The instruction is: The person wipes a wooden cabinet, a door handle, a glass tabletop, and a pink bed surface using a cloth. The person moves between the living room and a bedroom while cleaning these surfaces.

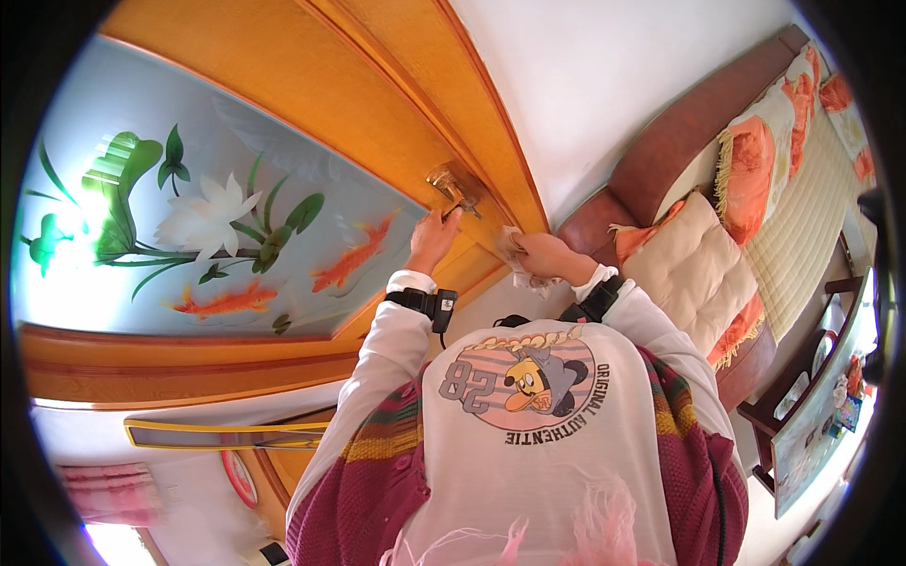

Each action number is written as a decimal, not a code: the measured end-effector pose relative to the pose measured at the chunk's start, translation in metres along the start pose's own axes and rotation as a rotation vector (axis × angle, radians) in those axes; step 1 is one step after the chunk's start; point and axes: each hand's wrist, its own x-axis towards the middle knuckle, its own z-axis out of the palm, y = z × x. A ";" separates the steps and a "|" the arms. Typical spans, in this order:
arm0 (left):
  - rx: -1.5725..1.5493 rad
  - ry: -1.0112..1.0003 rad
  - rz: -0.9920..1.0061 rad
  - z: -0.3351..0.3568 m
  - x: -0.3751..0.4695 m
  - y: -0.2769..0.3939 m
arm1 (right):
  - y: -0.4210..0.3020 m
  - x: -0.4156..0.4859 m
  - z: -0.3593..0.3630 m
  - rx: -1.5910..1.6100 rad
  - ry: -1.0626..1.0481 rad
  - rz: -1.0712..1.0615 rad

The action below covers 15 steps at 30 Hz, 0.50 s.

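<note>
A wooden door (396, 92) with a glass panel (297, 212) stands before me, the glass painted with a white lotus, green leaves and orange fish. My left hand (433, 237) is closed on the lever of the metal door handle (453, 189), at the door's edge. Just to its right, my right hand (541, 253) grips a crumpled whitish cloth or tissue (520, 265); the cloth hangs below the fingers, close to the door's frame. Both wrists wear black bands, the left one with a small device.
To the right is a brown leather sofa (658, 141) with a beige cushion (690, 272) and orange-patterned pillows. A glass-topped table (814, 446) holding small items is at the far right. A yellow-framed panel (226, 434) lies at the lower left.
</note>
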 end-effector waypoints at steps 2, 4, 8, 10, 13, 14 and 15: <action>0.144 0.020 -0.015 0.001 -0.003 0.009 | 0.002 -0.003 0.002 0.027 0.025 -0.022; 0.307 0.044 -0.014 -0.003 -0.013 0.022 | 0.004 -0.005 0.004 0.074 0.031 -0.027; 0.556 0.153 0.247 -0.007 -0.050 0.055 | 0.007 0.002 0.005 0.251 0.117 -0.043; 0.381 0.117 0.423 -0.004 -0.069 0.069 | 0.008 0.005 0.004 0.388 0.149 -0.020; -0.123 -0.089 0.496 0.004 -0.083 0.088 | 0.005 0.005 0.002 0.557 0.088 0.026; -0.218 -0.192 0.458 0.009 -0.084 0.094 | 0.001 0.002 0.003 0.575 0.058 -0.004; -0.309 -0.305 0.387 0.012 -0.086 0.099 | -0.002 0.001 0.002 0.604 0.018 -0.068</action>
